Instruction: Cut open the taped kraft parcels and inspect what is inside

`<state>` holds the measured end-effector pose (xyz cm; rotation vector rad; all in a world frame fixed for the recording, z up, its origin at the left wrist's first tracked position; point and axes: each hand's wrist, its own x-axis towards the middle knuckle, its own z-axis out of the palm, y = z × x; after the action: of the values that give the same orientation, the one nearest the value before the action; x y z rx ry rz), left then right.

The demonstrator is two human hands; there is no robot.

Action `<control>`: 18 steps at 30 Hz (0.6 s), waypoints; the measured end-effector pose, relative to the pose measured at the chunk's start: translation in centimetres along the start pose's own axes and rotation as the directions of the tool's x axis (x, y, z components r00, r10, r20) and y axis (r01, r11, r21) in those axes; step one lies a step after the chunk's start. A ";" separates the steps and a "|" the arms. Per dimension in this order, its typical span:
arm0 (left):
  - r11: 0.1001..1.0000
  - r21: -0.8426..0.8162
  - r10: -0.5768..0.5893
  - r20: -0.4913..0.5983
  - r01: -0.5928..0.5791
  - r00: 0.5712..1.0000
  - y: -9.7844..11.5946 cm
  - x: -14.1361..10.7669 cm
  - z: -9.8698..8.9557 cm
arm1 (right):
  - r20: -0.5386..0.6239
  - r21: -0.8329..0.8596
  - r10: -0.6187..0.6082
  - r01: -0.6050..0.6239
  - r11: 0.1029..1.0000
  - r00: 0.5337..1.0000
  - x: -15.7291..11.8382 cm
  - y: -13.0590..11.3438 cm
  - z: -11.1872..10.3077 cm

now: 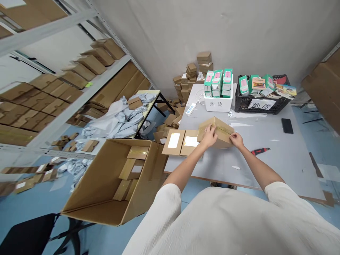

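Note:
A taped cardboard box (223, 139) stands tilted on the grey table, with clear tape running across its top. My left hand (209, 136) holds it from the near left, fingers spread over the top. At the right corner my right hand (237, 140) has its thumb and fingers pinched, seemingly on the tape end. Two flat-topped cartons with white labels, a left carton (170, 148) and a right carton (186, 150), sit just left of the box. A red and black box cutter (260, 151) lies to the right of my right hand.
Behind stand a white bin (218, 104) of green boxes and a black crate (240, 103) of boxes and books. A phone (287, 126) lies at the right. Left of the table is a large open carton (91, 177) with small boxes inside; shelving (79, 95) rises beyond.

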<state>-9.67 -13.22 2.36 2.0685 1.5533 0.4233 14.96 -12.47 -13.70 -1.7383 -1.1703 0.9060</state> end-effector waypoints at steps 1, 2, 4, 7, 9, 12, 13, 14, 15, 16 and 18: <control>1.000 -0.004 -0.002 -0.002 0.002 1.000 -0.1 -0.1 -0.1 | 0.000 0.016 0.003 -0.003 1.000 1.000 0.0 0.0 0.1; 1.000 -0.008 -0.003 -0.005 0.003 1.000 -0.2 -0.1 -0.2 | 0.000 0.028 -0.001 0.001 1.000 1.000 0.0 -0.1 0.2; 1.000 -0.014 -0.006 -0.010 0.006 1.000 -0.2 -0.1 -0.2 | -0.013 0.036 -0.027 0.027 0.999 1.000 -0.1 -0.1 0.1; 0.999 -0.034 -0.010 -0.009 0.010 1.000 0.0 -0.1 -0.1 | -0.050 0.015 -0.053 0.054 0.998 0.997 -0.5 0.0 -0.4; 0.998 -0.061 -0.018 -0.004 0.018 1.000 0.2 0.0 0.2 | -0.078 -0.013 -0.051 0.050 0.999 0.996 -0.6 0.0 -1.3; 0.992 -0.116 -0.045 -0.001 0.045 0.999 0.6 0.1 1.1 | -0.114 -0.081 -0.072 0.063 0.995 0.991 -0.7 -0.3 -3.4; 0.990 -0.133 -0.054 0.001 0.054 0.999 0.7 0.1 1.6 | -0.121 -0.107 -0.087 0.074 0.991 0.989 -0.7 -0.3 -4.2; 0.987 -0.149 -0.062 0.004 0.062 0.998 0.8 0.2 2.1 | -0.124 -0.132 -0.105 0.088 0.987 0.987 -0.7 -0.4 -5.0; 0.984 -0.163 -0.070 0.009 0.070 0.998 0.9 0.2 2.7 | -0.122 -0.156 -0.123 0.103 0.982 0.985 -0.8 -0.4 -5.8; 0.981 -0.177 -0.079 0.016 0.081 0.997 0.9 0.1 3.3 | -0.117 -0.180 -0.138 0.116 0.977 0.984 -0.8 -0.4 -6.5; 0.973 -0.202 -0.107 0.032 0.111 0.994 0.7 0.0 4.6 | -0.102 -0.230 -0.160 0.133 0.964 0.982 -1.2 -0.2 -7.6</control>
<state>-6.65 -14.31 -0.96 1.8186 1.5348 0.4964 21.28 -15.35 -10.41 -1.8269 -1.3415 0.5918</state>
